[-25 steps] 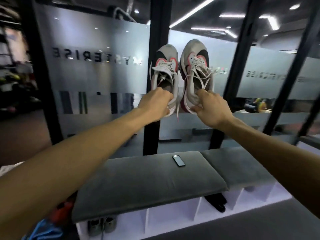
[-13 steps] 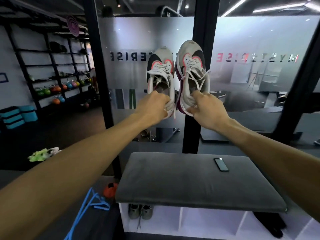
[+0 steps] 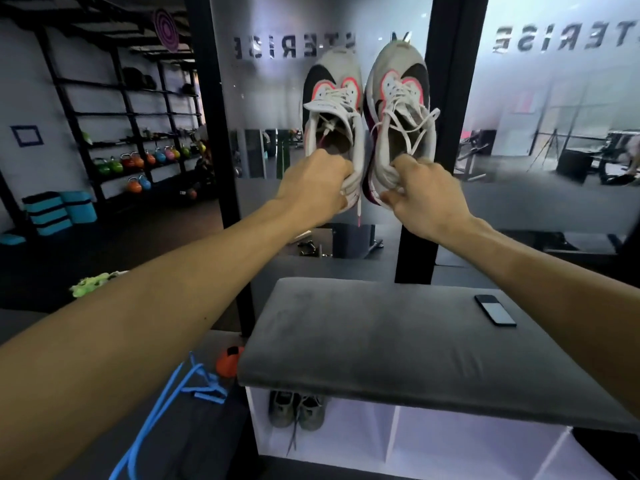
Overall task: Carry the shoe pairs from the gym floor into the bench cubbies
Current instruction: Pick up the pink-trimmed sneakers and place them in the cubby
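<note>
I hold a pair of white, black and pink sneakers up in the air, toes pointing away. My left hand (image 3: 317, 188) grips the heel of the left sneaker (image 3: 332, 109), and my right hand (image 3: 426, 195) grips the heel of the right sneaker (image 3: 398, 109). Below stands the bench with a grey cushion (image 3: 398, 344) over white cubbies (image 3: 443, 441). The leftmost cubby holds a grey pair of shoes (image 3: 296, 412). A dark shoe (image 3: 609, 448) shows at the lower right edge. A neon green pair (image 3: 91, 284) lies on the floor at the left.
A phone (image 3: 495, 310) lies on the cushion's right part. A blue band (image 3: 169, 403) and an orange cone (image 3: 228, 360) lie on the floor left of the bench. Black posts (image 3: 221, 168) and frosted glass stand behind the bench. Kettlebell racks (image 3: 138, 161) line the left wall.
My view has swung left and closer: the bench now sits lower right, and the gym racks and the green pair have come into sight. Both hands keep holding the sneakers up.
</note>
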Demonstrator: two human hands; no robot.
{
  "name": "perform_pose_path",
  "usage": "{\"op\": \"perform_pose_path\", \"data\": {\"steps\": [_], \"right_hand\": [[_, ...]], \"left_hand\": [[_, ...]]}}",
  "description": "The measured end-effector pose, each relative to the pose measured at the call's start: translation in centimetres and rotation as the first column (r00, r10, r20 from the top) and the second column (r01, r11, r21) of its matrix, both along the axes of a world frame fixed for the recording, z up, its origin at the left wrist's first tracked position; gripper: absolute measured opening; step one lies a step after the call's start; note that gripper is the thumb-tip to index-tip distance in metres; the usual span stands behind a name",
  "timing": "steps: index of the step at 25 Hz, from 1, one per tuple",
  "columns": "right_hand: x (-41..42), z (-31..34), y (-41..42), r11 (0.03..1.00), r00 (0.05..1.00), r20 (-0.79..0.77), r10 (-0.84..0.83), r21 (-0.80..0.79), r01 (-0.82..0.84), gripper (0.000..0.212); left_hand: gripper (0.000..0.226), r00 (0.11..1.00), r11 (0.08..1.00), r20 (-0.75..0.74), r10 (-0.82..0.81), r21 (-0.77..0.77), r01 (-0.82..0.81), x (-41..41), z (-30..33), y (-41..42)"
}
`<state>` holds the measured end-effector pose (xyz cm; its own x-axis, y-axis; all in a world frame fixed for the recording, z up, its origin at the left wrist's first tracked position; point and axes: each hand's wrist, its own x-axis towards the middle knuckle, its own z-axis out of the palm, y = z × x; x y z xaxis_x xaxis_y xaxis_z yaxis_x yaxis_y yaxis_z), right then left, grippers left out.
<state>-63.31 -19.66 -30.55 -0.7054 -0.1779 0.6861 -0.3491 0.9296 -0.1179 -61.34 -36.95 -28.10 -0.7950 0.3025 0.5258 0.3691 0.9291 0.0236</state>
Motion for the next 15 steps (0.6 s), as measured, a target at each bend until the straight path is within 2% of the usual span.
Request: {"op": "perform_pose_path", "data": {"steps": [8, 12, 15], "right_hand": [[-4.3, -20.3, -0.5, 0.999, 1.000, -0.007, 0.008, 0.049, -0.008, 0.019], [-3.0, -27.4, -1.6, 0.998, 1.000, -0.015, 0.002, 0.063, -0.001, 0.020], [-0.2, -32.4, -2.8, 0.997, 1.000, 0.012, -0.020, 0.069, 0.019, 0.023]], "left_hand": [[0.021, 0.999, 1.000, 0.033, 0.020, 0.002, -0.020, -4.0, -20.8, -0.8], [0.025, 1.000, 1.000, -0.001, -0.013, 0.021, 0.013, -2.9, -28.0, -1.9], [0.025, 0.999, 1.000, 0.044, -0.016, 0.026, 0.015, -0.3, -32.9, -3.3]]}}
